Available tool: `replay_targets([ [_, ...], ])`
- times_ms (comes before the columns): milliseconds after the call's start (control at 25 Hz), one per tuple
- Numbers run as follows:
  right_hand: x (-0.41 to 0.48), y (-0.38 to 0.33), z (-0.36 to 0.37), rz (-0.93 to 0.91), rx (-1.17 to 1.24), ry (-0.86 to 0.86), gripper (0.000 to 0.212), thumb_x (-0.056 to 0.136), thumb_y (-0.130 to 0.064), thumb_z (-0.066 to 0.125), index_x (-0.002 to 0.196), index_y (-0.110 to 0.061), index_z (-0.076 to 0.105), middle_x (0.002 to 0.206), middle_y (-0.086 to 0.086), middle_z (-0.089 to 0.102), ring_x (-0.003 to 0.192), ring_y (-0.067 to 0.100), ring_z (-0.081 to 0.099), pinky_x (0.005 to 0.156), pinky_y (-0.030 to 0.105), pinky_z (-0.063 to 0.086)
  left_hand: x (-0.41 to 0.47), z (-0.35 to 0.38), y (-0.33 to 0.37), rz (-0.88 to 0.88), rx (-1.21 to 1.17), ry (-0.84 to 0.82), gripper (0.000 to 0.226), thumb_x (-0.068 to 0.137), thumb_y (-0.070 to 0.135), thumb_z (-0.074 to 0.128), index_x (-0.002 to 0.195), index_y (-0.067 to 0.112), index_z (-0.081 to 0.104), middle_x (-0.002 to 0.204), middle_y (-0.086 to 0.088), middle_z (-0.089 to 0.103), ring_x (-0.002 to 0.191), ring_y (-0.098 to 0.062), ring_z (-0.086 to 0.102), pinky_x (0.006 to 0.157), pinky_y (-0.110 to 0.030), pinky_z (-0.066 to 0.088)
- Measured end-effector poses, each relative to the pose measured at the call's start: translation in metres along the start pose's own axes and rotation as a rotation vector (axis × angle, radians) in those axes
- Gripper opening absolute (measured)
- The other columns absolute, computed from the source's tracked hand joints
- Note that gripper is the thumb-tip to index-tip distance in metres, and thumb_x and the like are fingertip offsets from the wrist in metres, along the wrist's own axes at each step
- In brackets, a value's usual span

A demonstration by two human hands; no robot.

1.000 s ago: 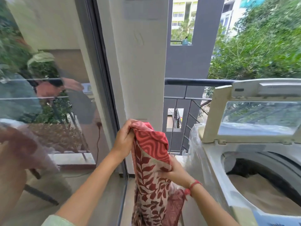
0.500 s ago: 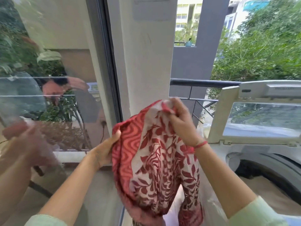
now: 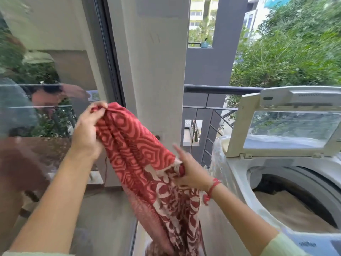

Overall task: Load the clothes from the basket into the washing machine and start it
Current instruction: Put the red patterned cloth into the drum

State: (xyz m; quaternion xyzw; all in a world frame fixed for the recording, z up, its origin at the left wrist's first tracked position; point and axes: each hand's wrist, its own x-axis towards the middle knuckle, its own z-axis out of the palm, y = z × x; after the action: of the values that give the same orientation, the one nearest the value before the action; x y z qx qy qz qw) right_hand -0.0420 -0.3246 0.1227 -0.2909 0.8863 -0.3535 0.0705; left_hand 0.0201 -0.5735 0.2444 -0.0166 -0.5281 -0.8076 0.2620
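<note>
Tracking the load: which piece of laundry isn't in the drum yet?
The red patterned cloth, held by the left hand and right hand beside the washing machine; the beige cloth and dark item lie inside it.

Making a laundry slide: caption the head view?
Left hand and right hand hold a red patterned cloth beside the open washing machine, beige fabric already inside.

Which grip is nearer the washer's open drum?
Right. The right grip holds the red patterned cloth beside the white washer's open drum; the left grip pinches the cloth's top farther off, by the glass door.
</note>
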Motion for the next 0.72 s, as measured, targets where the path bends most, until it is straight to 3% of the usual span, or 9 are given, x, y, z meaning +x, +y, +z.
replay_targets([
  [120, 0.002, 0.048, 0.058, 0.166, -0.131, -0.305, 0.042, 0.065, -0.025, 0.073, 0.105, -0.014, 0.066, 0.101, 0.005, 0.069, 0.093, 0.025, 0.066, 0.084, 0.035, 0.055, -0.004, 0.011, 0.018, 0.119, 0.113, -0.132, 0.031, 0.091, 0.004, 0.038, 0.074, 0.021, 0.058, 0.075, 0.004, 0.067, 0.072, -0.011, 0.064, 0.068, -0.021, 0.053],
  [240, -0.021, 0.105, 0.106, 0.352, 0.107, -0.449, 0.041, 0.062, -0.040, 0.067, 0.100, -0.025, 0.071, 0.098, -0.004, 0.073, 0.092, 0.015, 0.068, 0.088, 0.034, 0.055, -0.007, -0.003, 0.041, 0.148, -0.046, -0.182, 0.007, 0.072, 0.015, 0.053, 0.067, 0.018, 0.051, 0.065, 0.004, 0.057, 0.063, -0.013, 0.056, 0.064, -0.022, 0.048],
  [360, -0.046, 0.135, 0.118, 0.568, 0.404, -0.281, 0.030, 0.066, -0.025, 0.068, 0.092, -0.011, 0.071, 0.090, 0.007, 0.072, 0.084, 0.019, 0.068, 0.088, 0.042, 0.055, -0.013, -0.023, 0.059, 0.158, -0.136, -0.186, 0.007, 0.059, 0.022, 0.047, 0.055, 0.018, 0.044, 0.054, 0.007, 0.044, 0.052, -0.008, 0.043, 0.057, -0.018, 0.042],
  [400, -0.049, 0.138, 0.117, 0.626, 0.489, -0.213, 0.040, 0.063, -0.023, 0.072, 0.097, -0.003, 0.068, 0.091, 0.011, 0.071, 0.081, 0.021, 0.068, 0.088, 0.045, 0.054, -0.014, -0.030, 0.063, 0.164, -0.137, -0.176, 0.007, 0.060, 0.020, 0.041, 0.053, 0.017, 0.042, 0.052, 0.008, 0.042, 0.050, -0.007, 0.040, 0.055, -0.017, 0.041],
  [480, -0.049, 0.131, 0.104, 0.706, 0.634, -0.162, 0.054, 0.061, -0.023, 0.082, 0.105, -0.004, 0.060, 0.099, 0.015, 0.069, 0.087, 0.028, 0.067, 0.086, 0.047, 0.054, -0.011, -0.041, 0.065, 0.160, -0.104, -0.193, 0.009, 0.062, 0.022, 0.039, 0.056, 0.017, 0.039, 0.053, 0.007, 0.041, 0.051, -0.009, 0.038, 0.055, -0.019, 0.038],
  [600, -0.023, 0.113, 0.053, 0.638, 0.686, -0.190, 0.034, 0.076, -0.016, 0.076, 0.106, -0.007, 0.062, 0.105, 0.016, 0.068, 0.087, 0.028, 0.066, 0.082, 0.044, 0.055, 0.001, -0.053, 0.058, 0.106, 0.044, -0.101, 0.016, 0.066, 0.030, 0.045, 0.061, 0.016, 0.043, 0.060, 0.003, 0.047, 0.059, -0.013, 0.044, 0.062, -0.024, 0.040],
  [720, 0.018, 0.072, -0.030, 0.460, 0.742, 0.151, 0.031, 0.080, -0.014, 0.068, 0.108, -0.001, 0.066, 0.104, 0.021, 0.070, 0.080, 0.025, 0.067, 0.077, 0.042, 0.059, 0.014, -0.056, 0.044, 0.134, 0.269, 0.045, 0.022, 0.082, 0.034, 0.050, 0.065, 0.019, 0.052, 0.069, 0.000, 0.054, 0.066, -0.013, 0.053, 0.068, -0.026, 0.044],
])
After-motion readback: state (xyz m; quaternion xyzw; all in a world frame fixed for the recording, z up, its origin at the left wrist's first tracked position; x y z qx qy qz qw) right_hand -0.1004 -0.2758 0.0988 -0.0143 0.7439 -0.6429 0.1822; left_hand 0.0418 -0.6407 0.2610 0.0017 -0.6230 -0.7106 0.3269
